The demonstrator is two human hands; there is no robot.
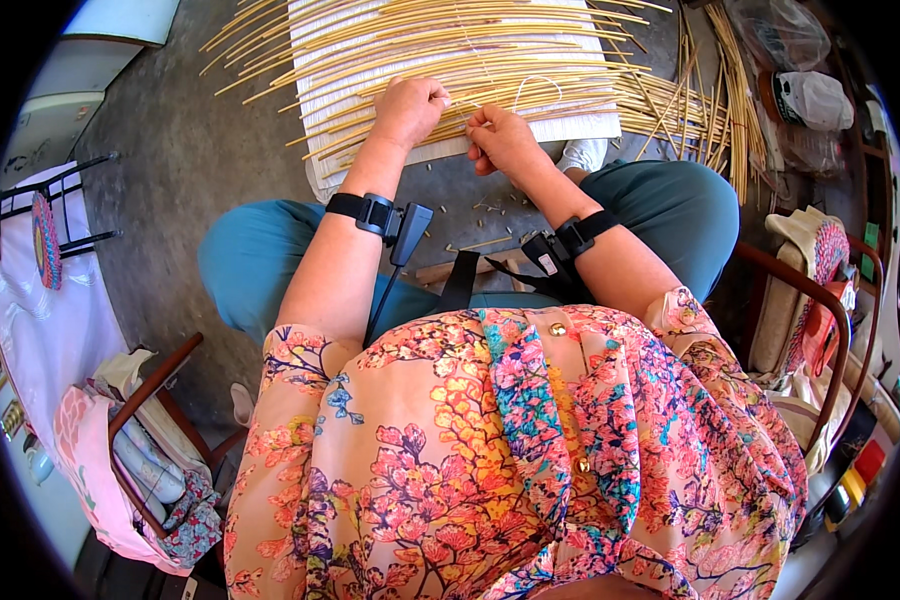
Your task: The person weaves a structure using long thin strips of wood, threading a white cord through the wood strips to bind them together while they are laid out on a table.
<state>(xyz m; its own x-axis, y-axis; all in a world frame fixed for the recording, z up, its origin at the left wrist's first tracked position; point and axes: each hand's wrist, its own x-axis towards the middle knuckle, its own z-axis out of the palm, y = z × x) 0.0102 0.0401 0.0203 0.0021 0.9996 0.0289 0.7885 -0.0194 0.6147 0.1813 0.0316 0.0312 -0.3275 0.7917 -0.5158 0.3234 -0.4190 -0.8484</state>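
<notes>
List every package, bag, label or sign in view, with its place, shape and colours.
Clear crumpled plastic bag: top right on the floor, see-through.
White crumpled plastic bag: just below it, rounded, white with dark print.
Small white label: on the black strap at the right wrist, rectangular.
No signs or screens show.

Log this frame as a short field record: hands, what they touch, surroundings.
left hand: closed in a fist on the mat of thin bamboo sticks
right hand: fingers pinched at the mat's near edge
mat support: white board on the grey floor
loose sticks: piled right of the mat
wrists: black strap on each
seat: chair, wooden armrest
</notes>
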